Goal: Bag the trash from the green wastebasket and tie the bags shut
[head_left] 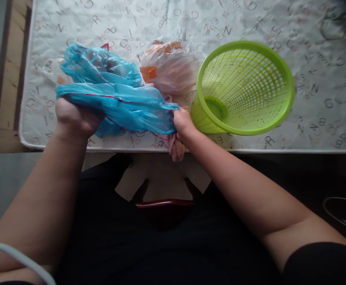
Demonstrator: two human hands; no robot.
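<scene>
Right hand (185, 124) pinches the blue bag (134, 105), which stretches leftward over the left hand (77, 117), whose grip is hidden.

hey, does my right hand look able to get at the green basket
Probably yes: your right hand is beside the green basket with nothing visible between, though it holds the blue bag.

we see dim, soft light, brightest on the mattress (173, 27) at upper middle, with faint sheen on the blue plastic bag (137, 105); black clothing (167, 253) below sinks into shadow. the upper right corner darkens, and fine detail looks hazy.
</scene>
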